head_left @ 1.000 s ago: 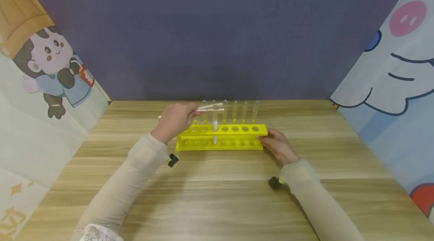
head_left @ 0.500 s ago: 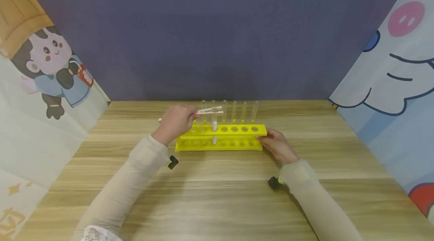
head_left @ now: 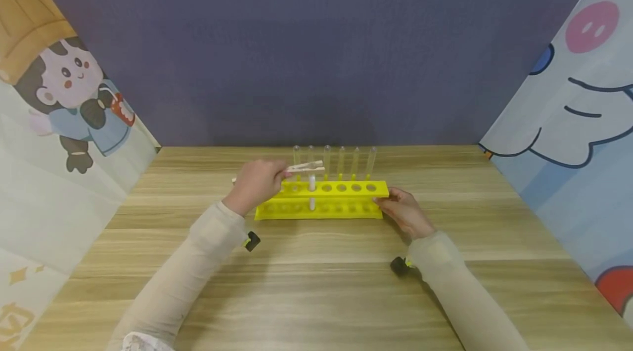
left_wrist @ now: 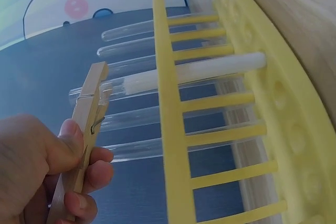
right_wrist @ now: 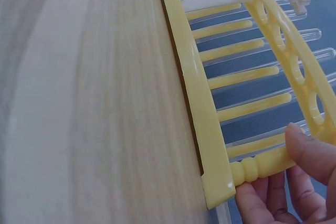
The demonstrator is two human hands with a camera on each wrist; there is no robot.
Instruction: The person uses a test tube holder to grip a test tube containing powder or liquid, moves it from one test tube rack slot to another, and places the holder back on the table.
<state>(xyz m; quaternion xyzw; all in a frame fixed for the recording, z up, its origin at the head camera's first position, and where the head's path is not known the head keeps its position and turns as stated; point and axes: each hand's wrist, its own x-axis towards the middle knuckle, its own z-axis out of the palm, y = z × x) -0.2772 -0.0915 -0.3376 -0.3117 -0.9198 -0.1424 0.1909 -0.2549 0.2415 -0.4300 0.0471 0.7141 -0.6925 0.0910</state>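
My left hand (head_left: pixel 257 183) holds a wooden test tube clamp (left_wrist: pixel 86 114) by its handle, thumb on one side and fingers on the other. The clamp's jaws lie at the clear upper part of a test tube with white contents (left_wrist: pixel 220 69); how tightly they fit is unclear. That tube stands upright through a hole of the yellow test tube rack (head_left: pixel 348 189), its lower end at the rack's base. At the rack's right end my right hand (right_wrist: pixel 310 182) grips the end post (right_wrist: pixel 268 163), the thumb above and fingers curled beneath in the right wrist view.
Several clear test tubes (head_left: pixel 371 161) stand upside down on pegs along the rack's back. The wood-grain table (head_left: pixel 316 285) ends at a dark blue panel (head_left: pixel 316 54) behind. Side walls bear cartoon prints.
My left hand and the clamp have come down a little along the tube. The white-filled tube and the rack look unmoved, and my right hand stays at the rack's end.
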